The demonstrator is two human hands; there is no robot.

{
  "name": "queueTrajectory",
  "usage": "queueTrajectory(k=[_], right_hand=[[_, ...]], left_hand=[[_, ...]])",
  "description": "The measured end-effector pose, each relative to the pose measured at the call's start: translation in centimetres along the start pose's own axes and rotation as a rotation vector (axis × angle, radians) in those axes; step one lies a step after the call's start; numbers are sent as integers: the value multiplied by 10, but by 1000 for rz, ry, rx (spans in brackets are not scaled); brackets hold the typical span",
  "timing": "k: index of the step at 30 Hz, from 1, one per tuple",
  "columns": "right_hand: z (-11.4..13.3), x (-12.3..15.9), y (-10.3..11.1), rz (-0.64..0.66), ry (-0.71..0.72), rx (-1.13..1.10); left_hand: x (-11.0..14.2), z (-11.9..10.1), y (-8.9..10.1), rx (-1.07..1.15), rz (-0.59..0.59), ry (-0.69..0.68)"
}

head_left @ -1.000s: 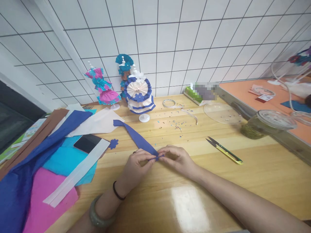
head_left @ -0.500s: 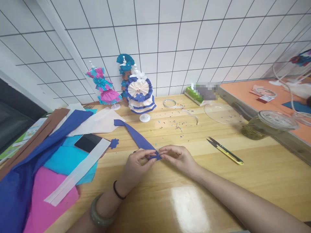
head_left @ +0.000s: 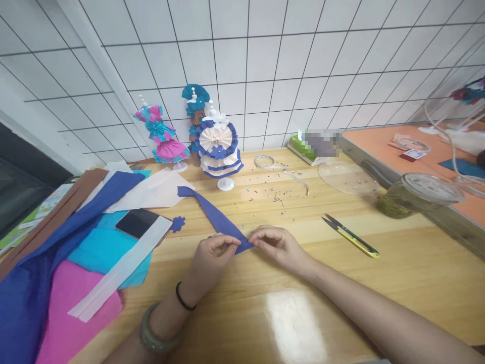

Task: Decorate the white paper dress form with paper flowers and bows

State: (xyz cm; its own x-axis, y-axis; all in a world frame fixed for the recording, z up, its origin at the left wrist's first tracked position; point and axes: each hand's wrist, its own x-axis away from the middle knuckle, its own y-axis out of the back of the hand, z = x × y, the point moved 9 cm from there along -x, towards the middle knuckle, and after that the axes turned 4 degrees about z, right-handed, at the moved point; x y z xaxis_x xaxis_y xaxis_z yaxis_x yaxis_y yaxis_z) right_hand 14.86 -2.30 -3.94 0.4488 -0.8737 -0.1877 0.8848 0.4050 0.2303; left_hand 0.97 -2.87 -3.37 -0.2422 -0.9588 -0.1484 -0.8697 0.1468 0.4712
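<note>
A dark blue strip of crepe paper (head_left: 219, 217) slants across the wooden table, its near end between my hands. My left hand (head_left: 215, 255) pinches that end, thumb and forefinger pressed together. At the strip's right corner, my right hand (head_left: 278, 247) grips the paper the same way. A small blue paper flower (head_left: 178, 224) lies to the left of my left hand, beside a phone (head_left: 137, 223) partly under a white paper strip (head_left: 123, 270). Yellow-handled thread snips (head_left: 351, 236) rest on the table to the right of my right hand, blades pointing away.
Miniature paper dresses on stands, one blue and white (head_left: 217, 144) and one pink and turquoise (head_left: 162, 131), stand by the tiled wall. Folded coloured papers (head_left: 81, 298) pile up at left. A tape roll (head_left: 264, 162), paper scraps, a clear lid (head_left: 343, 178) and a jar (head_left: 407, 197) lie beyond.
My fingertips have moved slightly apart along the strip's near end, so more of the blue paper shows between them. The other things stay in place.
</note>
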Motion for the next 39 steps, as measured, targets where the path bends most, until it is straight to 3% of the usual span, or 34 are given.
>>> queueTrajectory(k=[7, 21, 30, 36, 39], right_hand=[[-8, -1, -3, -23, -39, -78], [0, 0, 0, -45, 90, 154], [6, 1, 0, -19, 117, 200], [3, 0, -1, -18, 109, 171], [-2, 0, 0, -25, 72, 151]], left_hand=[[-1, -3, -2, -2, 10, -36], [-1, 2, 1, -60, -47, -77], [-2, 7, 1, -63, -20, -11], [-2, 0, 0, -36, -7, -76], [-2, 3, 0, -8, -2, -7]])
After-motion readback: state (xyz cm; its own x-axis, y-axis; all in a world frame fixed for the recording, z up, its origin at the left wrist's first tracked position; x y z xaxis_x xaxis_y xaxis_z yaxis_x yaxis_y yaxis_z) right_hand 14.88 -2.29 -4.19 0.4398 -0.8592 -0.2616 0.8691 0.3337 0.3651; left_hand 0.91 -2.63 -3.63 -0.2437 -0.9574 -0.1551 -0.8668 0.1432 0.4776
